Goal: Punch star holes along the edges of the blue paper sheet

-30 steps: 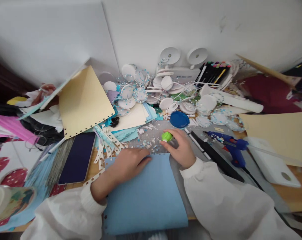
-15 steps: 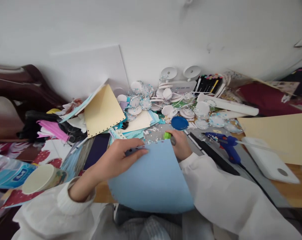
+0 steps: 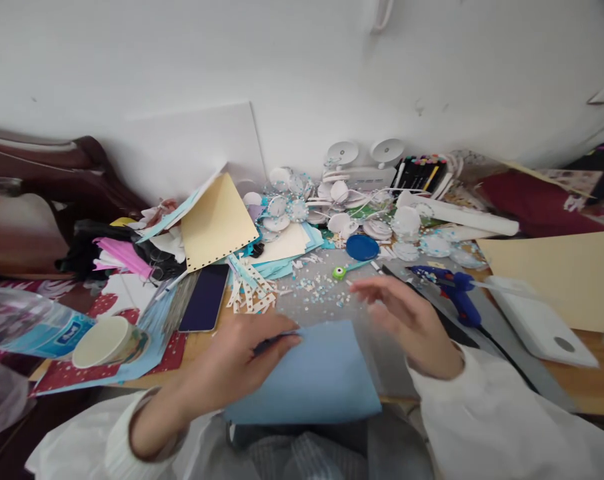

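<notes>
My left hand (image 3: 255, 357) pinches the upper left edge of a sheet of blue paper (image 3: 317, 373), thumb on top. The sheet hangs over the front edge of the desk above my lap. My right hand (image 3: 407, 320) is in the air to the right of the sheet, fingers apart and holding nothing; it is slightly blurred. Beyond the sheet, a small green craft punch (image 3: 339, 273) lies on the grey mat among scattered blue and white paper bits (image 3: 322, 291). A round blue lid (image 3: 363, 247) sits just behind the punch.
A blue glue gun (image 3: 455, 290) and a white box-like device (image 3: 542, 327) lie at right. To the left are a phone (image 3: 205, 298), a paper cup (image 3: 109, 342) and a water bottle (image 3: 37, 325). White discs and paper strips crowd the back by the wall.
My right hand has let go of the green punch, which now lies on the mat, and has drawn back toward me. The blue sheet, still in my left hand, has moved lower.
</notes>
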Demonstrator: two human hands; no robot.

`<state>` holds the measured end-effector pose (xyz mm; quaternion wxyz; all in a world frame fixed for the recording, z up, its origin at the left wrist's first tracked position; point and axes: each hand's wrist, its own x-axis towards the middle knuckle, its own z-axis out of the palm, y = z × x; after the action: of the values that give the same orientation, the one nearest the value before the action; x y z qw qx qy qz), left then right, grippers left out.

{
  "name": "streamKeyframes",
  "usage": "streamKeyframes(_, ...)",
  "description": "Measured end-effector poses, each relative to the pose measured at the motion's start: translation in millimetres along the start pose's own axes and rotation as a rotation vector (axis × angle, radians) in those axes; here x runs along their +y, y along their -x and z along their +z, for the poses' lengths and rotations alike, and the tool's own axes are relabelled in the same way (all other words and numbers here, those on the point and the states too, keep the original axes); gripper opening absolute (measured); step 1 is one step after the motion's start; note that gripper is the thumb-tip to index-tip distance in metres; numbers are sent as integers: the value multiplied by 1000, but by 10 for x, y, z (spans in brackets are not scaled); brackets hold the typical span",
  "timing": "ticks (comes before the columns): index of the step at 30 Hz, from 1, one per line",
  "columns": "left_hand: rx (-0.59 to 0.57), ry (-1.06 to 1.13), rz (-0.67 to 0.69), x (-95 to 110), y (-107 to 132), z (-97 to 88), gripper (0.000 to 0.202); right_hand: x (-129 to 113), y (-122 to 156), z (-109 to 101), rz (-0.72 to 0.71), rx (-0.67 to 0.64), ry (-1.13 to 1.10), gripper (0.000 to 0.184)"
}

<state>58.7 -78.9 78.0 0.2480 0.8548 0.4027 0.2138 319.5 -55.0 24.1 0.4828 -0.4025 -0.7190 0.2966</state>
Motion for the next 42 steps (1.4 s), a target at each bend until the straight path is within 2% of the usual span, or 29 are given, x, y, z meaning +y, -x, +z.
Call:
streamKeyframes(2, -77, -25, 33, 11, -56, 94, 23, -195, 153, -32, -6, -95, -13, 30)
streamKeyframes(3, -122, -45, 50, 8, -91, 135, 23, -242, 217, -36, 1, -115, 15, 24)
streamKeyframes(5, -201, -73, 75, -24, -159, 189, 22, -247, 318, -39, 41, -99, 98, 8)
streamKeyframes(6, -219, -71, 80, -53, -185, 202, 21, -216, 356, -47, 68, -60, 135, 11)
streamKeyframes(9, -190, 7, 63, -176, -201, 208, 19, -89, 439, -112, 140, 71, 184, 13)
streamKeyframes(11, -116, 89, 34, -254, -154, 208, 18, -36, 470, -173, 154, 59, 198, 12)
streamKeyframes(14, -65, 179, -48, -311, -35, 230, 19, -40, 469, -246, 145, -66, 251, 11)
streamKeyframes(16, -158, 207, -103, -300, 35, 256, 19, -86, 425, -264, 101, -157, 290, 13)
streamKeyframes(19, -297, 241, -144, -244, 61, 309, 23, -178, 285, -231, -12, -360, 331, 17)
streamKeyframes(22, -299, 156, -66, -228, -27, 380, 27, -213, 75, -135, -98, -536, 378, 21)
streamKeyframes(24, -287, 56, 20, -286, -129, 431, 35, -148, -87, -58, -141, -578, 372, 21)
streamKeyframes(26, -276, 73, 18, -407, -243, 474, 38, 8, -250, 13, -131, -521, 347, 18)
streamKeyframes(27, -279, 133, 8, -484, -299, 492, 40, 116, -325, 45, -122, -433, 369, 16)
streamKeyframes(30, -308, 349, 2, -721, -438, 538, 42, 500, -500, 127, -112, -181, 643, 22)
streamKeyframes(32, -320, 438, 26, -840, -496, 576, 43, 740, -557, 171, -76, -136, 798, 24)
streamKeyframes(34, -329, 478, 55, -917, -526, 623, 42, 911, -570, 205, -48, -145, 818, 17)
streamKeyframes(37, -340, 472, 121, -976, -538, 678, 38, 990, -539, 232, -6, -63, 638, 19)
streamKeyframes(40, -360, 474, 167, -1011, -537, 685, 35, 885, -488, 255, 156, 29, 203, 25)
streamKeyframes(42, -372, 492, 170, -1031, -540, 674, 35, 775, -452, 286, 303, -7, -101, 28)
